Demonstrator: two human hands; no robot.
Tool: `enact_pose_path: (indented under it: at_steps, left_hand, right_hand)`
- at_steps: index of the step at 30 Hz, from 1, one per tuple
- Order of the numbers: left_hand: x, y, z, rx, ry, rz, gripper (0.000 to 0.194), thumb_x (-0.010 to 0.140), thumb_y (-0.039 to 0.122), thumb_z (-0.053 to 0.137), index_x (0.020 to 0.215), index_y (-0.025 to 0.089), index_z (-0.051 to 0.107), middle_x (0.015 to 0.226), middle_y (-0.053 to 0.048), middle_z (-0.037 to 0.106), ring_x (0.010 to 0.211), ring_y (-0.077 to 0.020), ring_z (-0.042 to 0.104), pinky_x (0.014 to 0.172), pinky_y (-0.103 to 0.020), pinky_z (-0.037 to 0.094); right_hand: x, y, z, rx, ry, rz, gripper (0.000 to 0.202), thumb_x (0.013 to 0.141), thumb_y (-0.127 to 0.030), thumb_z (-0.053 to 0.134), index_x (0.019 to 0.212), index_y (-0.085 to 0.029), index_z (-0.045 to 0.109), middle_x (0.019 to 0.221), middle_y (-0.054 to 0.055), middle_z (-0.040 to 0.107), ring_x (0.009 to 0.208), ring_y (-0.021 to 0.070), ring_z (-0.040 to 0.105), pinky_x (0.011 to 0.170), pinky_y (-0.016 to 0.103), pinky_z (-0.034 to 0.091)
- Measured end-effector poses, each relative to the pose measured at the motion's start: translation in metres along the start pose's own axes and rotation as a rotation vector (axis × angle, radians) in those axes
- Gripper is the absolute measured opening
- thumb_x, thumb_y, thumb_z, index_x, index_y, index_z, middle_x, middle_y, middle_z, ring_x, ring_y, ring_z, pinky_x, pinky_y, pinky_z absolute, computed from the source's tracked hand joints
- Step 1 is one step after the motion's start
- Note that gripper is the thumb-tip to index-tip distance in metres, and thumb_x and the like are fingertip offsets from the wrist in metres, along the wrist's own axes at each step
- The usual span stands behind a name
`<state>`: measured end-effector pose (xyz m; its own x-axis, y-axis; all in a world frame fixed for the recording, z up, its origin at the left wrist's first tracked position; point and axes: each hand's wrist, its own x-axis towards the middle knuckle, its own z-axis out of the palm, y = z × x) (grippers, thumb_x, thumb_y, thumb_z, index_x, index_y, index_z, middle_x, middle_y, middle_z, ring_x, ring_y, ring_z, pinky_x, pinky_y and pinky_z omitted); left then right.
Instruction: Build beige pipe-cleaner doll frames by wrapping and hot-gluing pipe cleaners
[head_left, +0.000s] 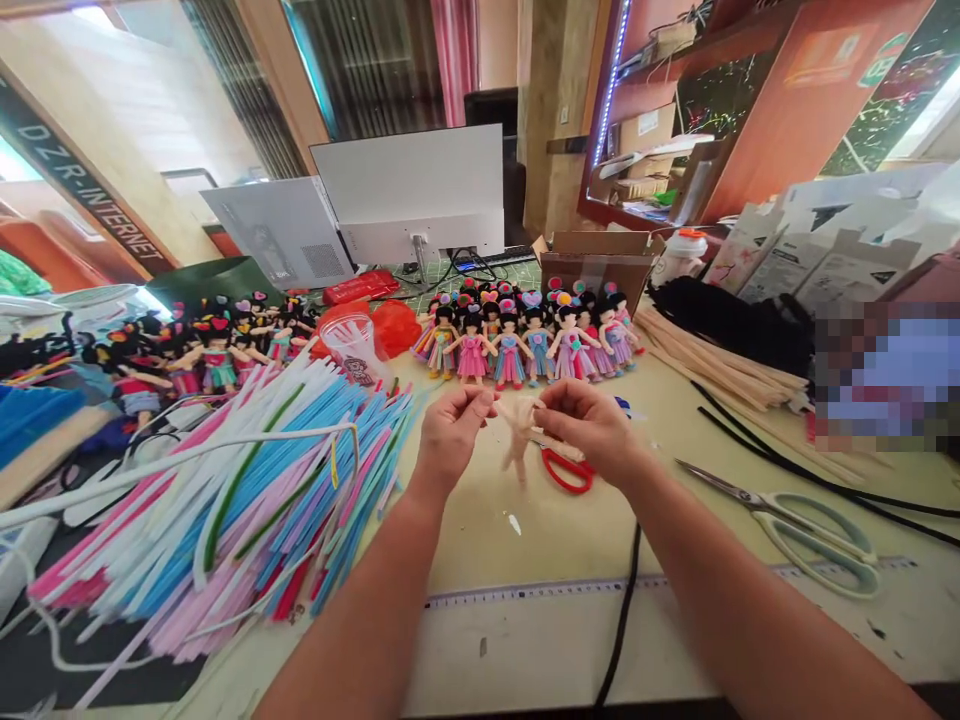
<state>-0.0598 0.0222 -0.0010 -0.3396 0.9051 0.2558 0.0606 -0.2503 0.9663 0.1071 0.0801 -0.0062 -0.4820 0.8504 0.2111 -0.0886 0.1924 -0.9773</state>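
Note:
Between my two hands hangs a small beige doll body [517, 428], which looks bent from fuzzy pipe cleaners and is blurred by motion. My left hand [459, 425] pinches one of its arms between thumb and forefinger. The other arm is pinched by my right hand [589, 425]. Beneath my right hand lie red-handled scissors [566, 470], partly hidden by the hand and the doll body. Just beyond my hands stands a group of finished pipe-cleaner dolls [510, 345] with black hair and pink, blue and purple dresses.
A big heap of coloured pipe cleaners [262, 480] fills the left side. Green-handled scissors [817, 540] lie at right, near a ruler strip [540, 592]. Beige pipe cleaners [720, 365] and a black bundle [735, 310] sit farther right. A monitor [420, 190] and cardboard box [596, 262] stand behind.

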Motion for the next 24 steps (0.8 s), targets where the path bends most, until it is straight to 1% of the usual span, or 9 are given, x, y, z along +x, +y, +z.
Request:
enact_pose_path:
  at_steps: [1,3,6,8,11,14,18,24]
  left_hand:
    - [0.000,0.002,-0.001,0.057,-0.001,0.035,0.019,0.076,0.037,0.072,0.077,0.018,0.072,0.071,-0.002,0.067,0.067,-0.0139,0.056,0.067,-0.027,0.044]
    - [-0.002,0.005,-0.002,0.163,-0.038,0.084,0.014,0.076,0.032,0.072,0.079,0.019,0.073,0.078,-0.003,0.070,0.072,-0.0152,0.057,0.071,-0.028,0.044]
    - [-0.005,0.007,-0.001,0.233,-0.116,0.095,0.012,0.076,0.028,0.072,0.084,0.019,0.074,0.081,-0.004,0.072,0.075,-0.0164,0.060,0.072,-0.028,0.045]
    - [-0.007,0.007,0.001,0.223,-0.157,0.073,0.012,0.075,0.027,0.072,0.084,0.019,0.073,0.079,-0.004,0.072,0.076,-0.0166,0.062,0.073,-0.028,0.046]
    - [-0.007,0.005,0.003,0.193,-0.177,0.046,0.010,0.075,0.026,0.072,0.079,0.018,0.071,0.075,-0.003,0.070,0.072,-0.0154,0.062,0.069,-0.027,0.046]
    - [-0.005,0.001,0.004,0.176,-0.160,0.034,0.010,0.073,0.026,0.072,0.075,0.017,0.068,0.071,-0.001,0.068,0.067,-0.0131,0.059,0.065,-0.025,0.044]
    - [-0.003,-0.003,0.003,0.168,-0.141,0.028,0.013,0.071,0.027,0.071,0.075,0.017,0.065,0.069,0.001,0.064,0.064,-0.0110,0.056,0.063,-0.024,0.044]
    - [-0.001,-0.006,0.001,0.098,-0.168,-0.016,0.015,0.069,0.027,0.072,0.074,0.017,0.062,0.067,0.002,0.061,0.063,-0.0097,0.054,0.063,-0.024,0.044]
  right_hand:
    - [0.000,-0.002,0.000,0.025,-0.026,0.023,0.046,0.064,-0.060,0.077,0.072,-0.020,0.055,0.062,-0.003,0.056,0.051,0.0093,0.048,0.047,0.023,0.040]
    - [-0.001,-0.006,0.002,0.056,-0.068,0.055,0.048,0.061,-0.060,0.079,0.071,-0.020,0.055,0.061,-0.003,0.057,0.051,0.0088,0.048,0.047,0.023,0.040]
    - [-0.003,-0.009,0.003,0.069,-0.095,0.076,0.048,0.060,-0.059,0.081,0.070,-0.019,0.056,0.060,-0.003,0.057,0.050,0.0082,0.048,0.047,0.023,0.039]
    - [-0.004,-0.010,0.004,0.079,-0.093,0.090,0.048,0.059,-0.058,0.082,0.069,-0.018,0.057,0.059,-0.003,0.057,0.049,0.0077,0.047,0.047,0.022,0.037]
    - [-0.004,-0.010,0.005,0.086,-0.103,0.131,0.047,0.059,-0.056,0.083,0.069,-0.018,0.058,0.059,-0.003,0.057,0.049,0.0072,0.046,0.046,0.022,0.035]
    - [-0.005,-0.010,0.005,0.084,-0.139,0.179,0.046,0.059,-0.056,0.083,0.071,-0.017,0.061,0.058,-0.004,0.056,0.049,0.0069,0.044,0.045,0.022,0.032]
    - [-0.006,-0.008,0.004,0.062,-0.170,0.219,0.046,0.061,-0.056,0.083,0.070,-0.016,0.062,0.057,-0.004,0.054,0.049,0.0067,0.042,0.047,0.022,0.030]
    - [-0.005,-0.004,0.005,0.073,-0.201,0.175,0.042,0.060,-0.053,0.084,0.069,-0.017,0.064,0.060,-0.002,0.058,0.054,0.0082,0.046,0.051,0.023,0.035]
